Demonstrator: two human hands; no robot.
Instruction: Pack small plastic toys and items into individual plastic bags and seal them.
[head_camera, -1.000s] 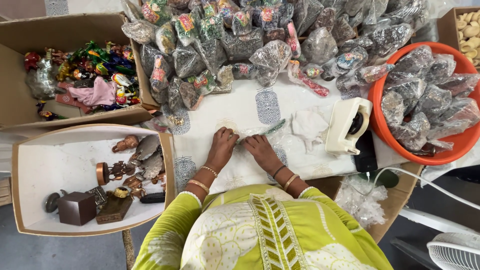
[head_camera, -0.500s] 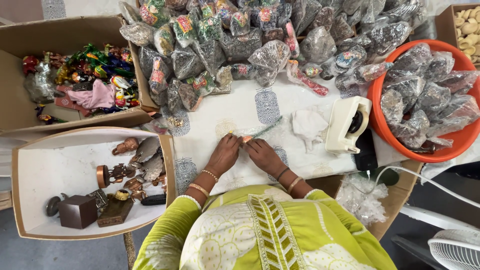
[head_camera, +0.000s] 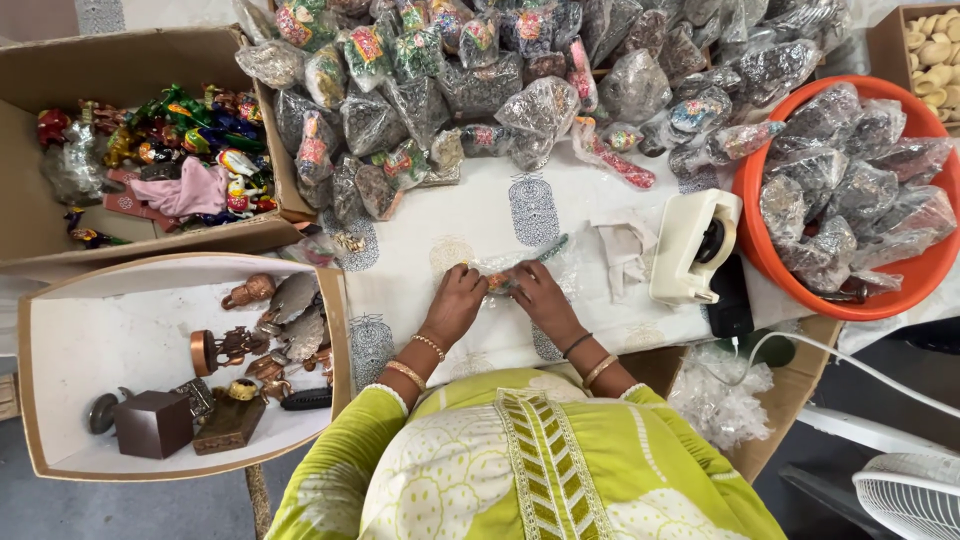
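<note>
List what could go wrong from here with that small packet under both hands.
1. The left hand and right hand press a small clear packet close to a big heap of filled bags; it could get mixed in with them.
2. The white cable hangs off the table edge near the white tape dispenser; a snag might drag things down.
3. The loose white cloth could get caught in the packet.

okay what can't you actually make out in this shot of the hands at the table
- Head view: the small clear plastic packet is mostly covered by the left hand and right hand; its contents are unreadable.
- Orange round plastic tub: right side cut off by the frame edge.
- White box's small metal figurines: too small to identify.
</note>
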